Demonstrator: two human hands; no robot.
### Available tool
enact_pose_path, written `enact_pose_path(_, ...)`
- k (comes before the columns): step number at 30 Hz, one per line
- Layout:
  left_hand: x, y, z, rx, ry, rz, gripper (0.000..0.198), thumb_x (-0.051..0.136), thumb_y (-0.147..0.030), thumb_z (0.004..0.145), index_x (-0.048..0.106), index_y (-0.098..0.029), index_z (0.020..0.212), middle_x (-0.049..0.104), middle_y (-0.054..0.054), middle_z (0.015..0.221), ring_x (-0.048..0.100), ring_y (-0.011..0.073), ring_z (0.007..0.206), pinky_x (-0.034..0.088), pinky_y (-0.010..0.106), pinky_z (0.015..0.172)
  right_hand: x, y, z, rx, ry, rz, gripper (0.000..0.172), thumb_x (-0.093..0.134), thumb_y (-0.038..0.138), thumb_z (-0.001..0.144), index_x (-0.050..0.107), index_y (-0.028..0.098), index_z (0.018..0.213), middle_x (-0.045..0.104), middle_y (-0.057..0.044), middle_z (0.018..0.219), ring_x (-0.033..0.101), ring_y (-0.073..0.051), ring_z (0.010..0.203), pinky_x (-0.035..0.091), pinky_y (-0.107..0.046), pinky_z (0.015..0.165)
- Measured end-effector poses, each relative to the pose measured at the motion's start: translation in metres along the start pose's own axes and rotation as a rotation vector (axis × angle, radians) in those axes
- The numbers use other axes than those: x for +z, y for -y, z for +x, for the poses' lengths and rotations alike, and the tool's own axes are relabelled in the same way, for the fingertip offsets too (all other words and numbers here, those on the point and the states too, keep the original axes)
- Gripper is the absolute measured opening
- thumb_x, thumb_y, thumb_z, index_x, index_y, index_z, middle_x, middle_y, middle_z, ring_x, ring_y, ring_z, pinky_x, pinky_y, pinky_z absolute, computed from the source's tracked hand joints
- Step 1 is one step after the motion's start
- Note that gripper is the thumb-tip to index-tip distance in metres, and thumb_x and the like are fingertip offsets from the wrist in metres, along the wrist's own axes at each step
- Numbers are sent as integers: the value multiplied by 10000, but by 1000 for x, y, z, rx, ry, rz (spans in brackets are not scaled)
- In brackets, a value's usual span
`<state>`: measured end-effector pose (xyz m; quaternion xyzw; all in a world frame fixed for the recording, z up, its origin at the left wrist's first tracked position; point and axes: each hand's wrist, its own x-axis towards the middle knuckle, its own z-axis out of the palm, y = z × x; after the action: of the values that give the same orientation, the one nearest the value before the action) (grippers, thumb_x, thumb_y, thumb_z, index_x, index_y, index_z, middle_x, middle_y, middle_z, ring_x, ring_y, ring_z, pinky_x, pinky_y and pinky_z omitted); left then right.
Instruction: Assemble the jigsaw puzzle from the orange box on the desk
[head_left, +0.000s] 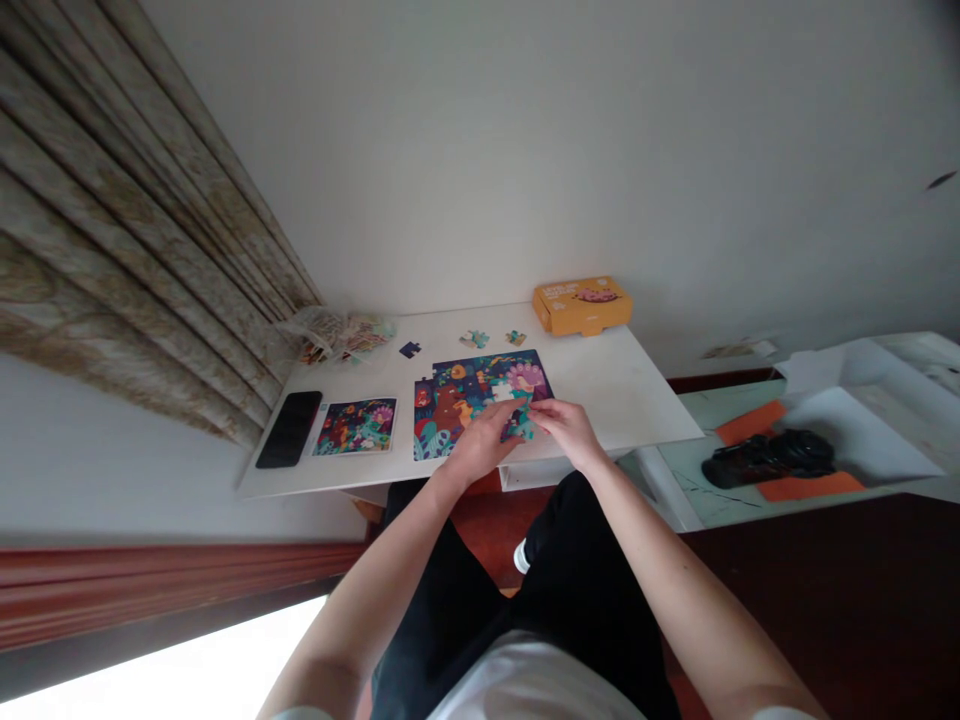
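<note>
Now | right fingers [543,409] narrow on teal jigsaw piece [523,427] | left hand [481,447] just beside

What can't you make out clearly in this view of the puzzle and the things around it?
In the head view:
The lower right of the jigsaw puzzle is hidden under the left hand and right hand.
Whether either hand holds a piece: the fingers block it.
The printing on the orange box is too small to read.
The contents of the clear bag are blurred by its plastic.
The black object is too dark and blurred to identify.
</note>
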<state>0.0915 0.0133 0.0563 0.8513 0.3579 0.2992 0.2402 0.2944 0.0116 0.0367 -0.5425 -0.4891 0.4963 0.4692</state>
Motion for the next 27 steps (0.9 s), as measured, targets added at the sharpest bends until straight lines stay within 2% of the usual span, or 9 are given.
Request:
enact_pose_path(3, -2, 0, 1, 53, 17, 90, 530, 685, -203, 947, 538, -260, 1453, 674, 99, 1378, 620, 275, 1312, 502, 458, 1121, 2, -1, 2, -6, 30, -24, 511, 807, 644, 707, 781, 186, 931, 722, -39, 723, 574, -169, 605, 442, -290, 576)
enact_pose_path(6, -1, 7, 2, 68, -17, 174, 456, 691, -243, 951, 602, -232, 1398, 709, 107, 1319, 660, 272, 1247, 524, 440, 1087, -2, -7, 9, -40, 13, -119, 515, 685, 685, 828, 773, 191, 945, 739, -60, 760, 616, -199, 630, 482, -309, 589)
enact_pose_path(9, 1, 22, 10, 9, -56, 250, 382, 699, -260, 941, 673, -231, 1321, 733, 108, 1273, 688, 268, 1195, 538, 433, 1063, -14, -17, 25, -219, -118, -390, 480, 563, 646, 941, 766, 211, 954, 776, -110, 929, 698, -268, 838, 558, -381, 783)
enact_pose_path(11, 1, 31, 18, -50, -46, 326, 299, 704, -251, 933, 725, -233, 1230, 746, 104, 1250, 698, 267, 1171, 529, 436, 1068, -23, -25, 36, -369, -184, -597, 424, 525, 562, 990, 768, 215, 1003, 775, -137, 1051, 701, -299, 997, 545, -436, 933)
enact_pose_path(14, 1, 42, 33, -113, 23, 439, 212, 689, -254, 945, 752, -241, 1148, 760, 87, 1220, 700, 257, 1151, 494, 431, 1094, -30, -35, 45, -480, -156, -828, 349, 523, 441, 1014, 759, 226, 1157, 745, -137, 1248, 660, -319, 1192, 495, -495, 1048)
enact_pose_path(19, 0, 50, 46, -127, 139, 525, 222, 638, -297, 990, 746, -259, 1180, 751, 75, 1235, 669, 269, 1185, 411, 472, 1153, -28, -42, 41, -495, -91, -1026, 334, 576, 392, 1010, 729, 289, 1288, 683, -91, 1406, 595, -326, 1321, 446, -537, 1088)
enact_pose_path(27, 5, 58, 44, -153, 133, 490, 282, 605, -303, 1012, 730, -236, 1256, 693, 115, 1323, 620, 296, 1258, 434, 482, 1119, -27, -39, 40, -484, -95, -1026, 348, 563, 399, 1022, 724, 273, 1305, 678, -98, 1413, 589, -313, 1325, 428, -525, 1098)
